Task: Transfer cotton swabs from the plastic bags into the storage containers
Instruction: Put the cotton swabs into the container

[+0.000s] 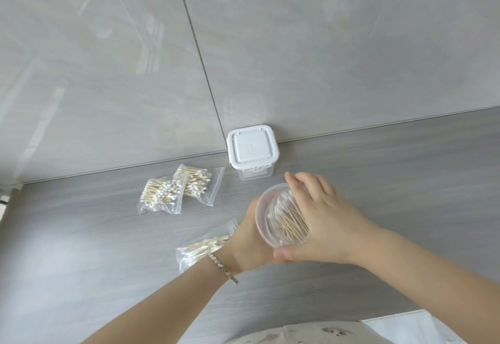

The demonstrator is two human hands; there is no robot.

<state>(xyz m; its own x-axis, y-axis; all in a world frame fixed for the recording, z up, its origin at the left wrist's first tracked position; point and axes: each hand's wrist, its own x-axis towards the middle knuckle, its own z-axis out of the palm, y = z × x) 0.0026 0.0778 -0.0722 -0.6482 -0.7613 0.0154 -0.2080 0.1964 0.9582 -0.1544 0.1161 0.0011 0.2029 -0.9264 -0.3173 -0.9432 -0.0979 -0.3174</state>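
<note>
Two hands hold a clear round tub [263, 224], tipped on its side just above the worktop [378, 168]. Cotton swabs [289, 222] lie inside it. The right hand [319, 216] curls its fingers and thumb around the tub. The left hand [243, 241] is under the tub with its fingers hidden, so its grip cannot be told. A bag of swabs [203, 246] lies by the left wrist.

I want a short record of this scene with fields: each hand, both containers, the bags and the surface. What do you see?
right hand: grips the round container, fingers over it, thumb under it
left hand: at the round container's left end, fingers hidden
round container: clear, tilted on its side, holds cotton swabs
square container: white lid on, stands against the wall
rear bags: two, overlapping, swabs inside
near bag: swabs inside, partly under the left wrist
counter: grey wood grain
</note>
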